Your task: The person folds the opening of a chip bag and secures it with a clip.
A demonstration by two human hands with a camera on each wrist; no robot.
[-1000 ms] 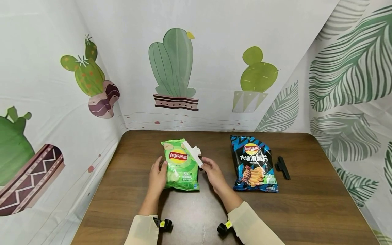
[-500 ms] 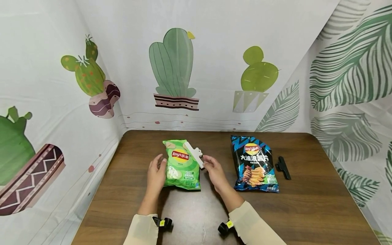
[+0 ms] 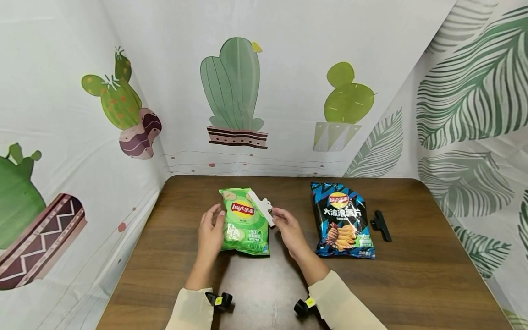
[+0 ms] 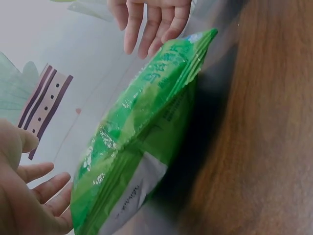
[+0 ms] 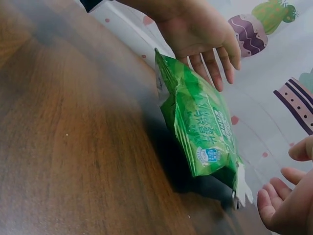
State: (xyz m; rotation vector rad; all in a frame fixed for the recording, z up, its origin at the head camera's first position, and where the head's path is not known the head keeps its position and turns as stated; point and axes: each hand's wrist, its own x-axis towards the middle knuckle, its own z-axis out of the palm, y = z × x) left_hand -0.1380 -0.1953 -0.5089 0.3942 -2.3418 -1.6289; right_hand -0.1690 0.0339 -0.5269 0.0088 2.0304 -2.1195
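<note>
"Beginning nearest: left hand [image 3: 211, 234], right hand [image 3: 289, 234]?"
"Fingers loosely parted, pinching nothing; green bag [image 3: 244, 231] between, near the table's [image 3: 416, 275] far edge."
"Beyond?"
"White clip [image 3: 261, 206] across its far-right corner: clipping seemingly done, next probably calling for both hands' withdrawal."

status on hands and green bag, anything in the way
Left hand beside green bag, right hand near white clip, neither gripping. Clip across bag's upper right corner. Blue bag off right, not blocking.

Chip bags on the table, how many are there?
2. The green bag, with the white clip on its upper right corner, is between the left hand and right hand; the blue-and-black bag lies to its right, beside the black clip. No others show.
</note>
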